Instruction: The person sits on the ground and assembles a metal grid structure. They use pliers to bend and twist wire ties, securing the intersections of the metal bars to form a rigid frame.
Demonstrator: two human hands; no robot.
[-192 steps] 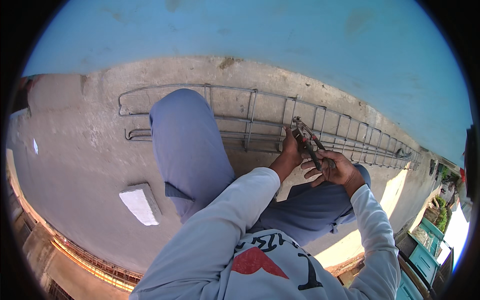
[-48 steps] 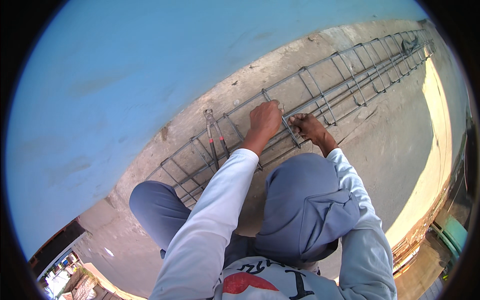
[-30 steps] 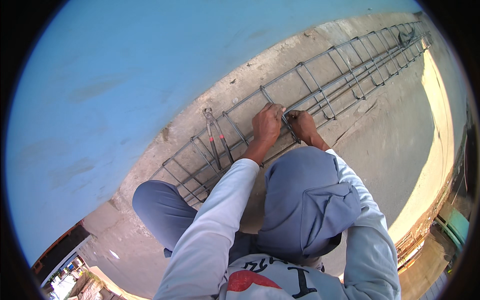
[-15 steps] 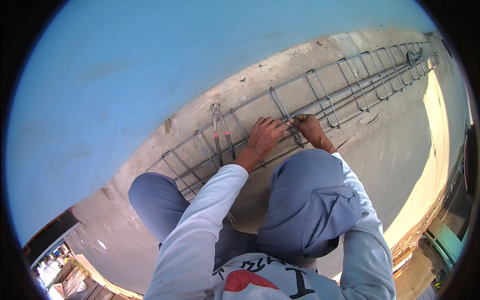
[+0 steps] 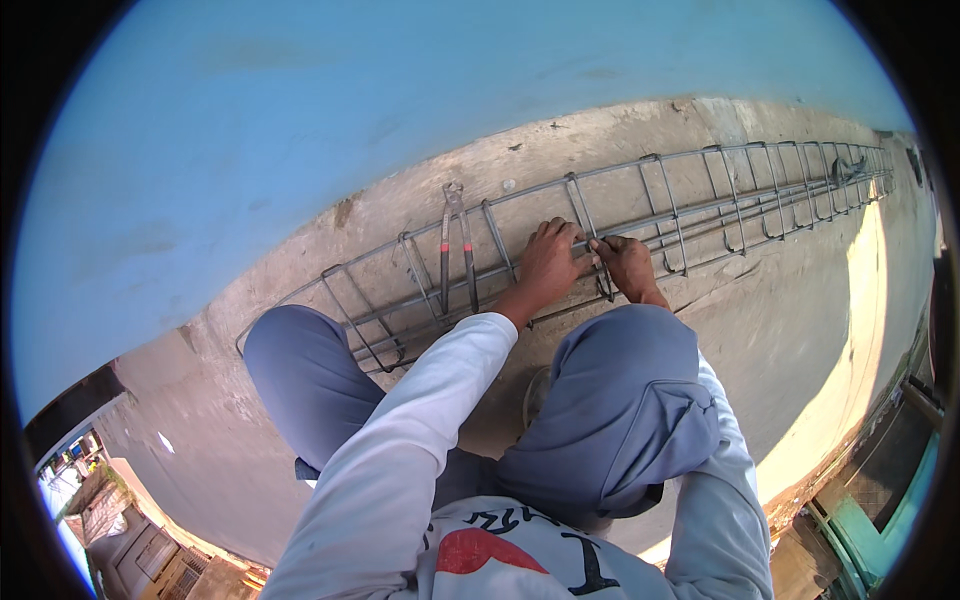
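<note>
A long rebar cage (image 5: 672, 212) of grey bars and bent stirrups lies on the concrete in front of me. My left hand (image 5: 548, 262) is closed at the middle bar, its fingers curled where a stirrup crosses. Just beside it, my right hand (image 5: 627, 268) pinches at the same crossing, thumb and index finger pressed together. What the fingertips hold is hidden or too small to name. A pair of pincers (image 5: 456, 240) with dark, red-banded handles rests across the cage to the left of my hands, jaws pointing away from me.
A blue wall (image 5: 350, 110) rises along the far side of the concrete floor (image 5: 770, 330). A dark bundle (image 5: 849, 170) sits on the cage's far right end. My bent knees (image 5: 610, 400) stand close to the near side of the cage.
The view has shifted, so the cage and pincers appear a little lower and further right. Both hands stay at the same crossing; the fingers have changed position slightly.
</note>
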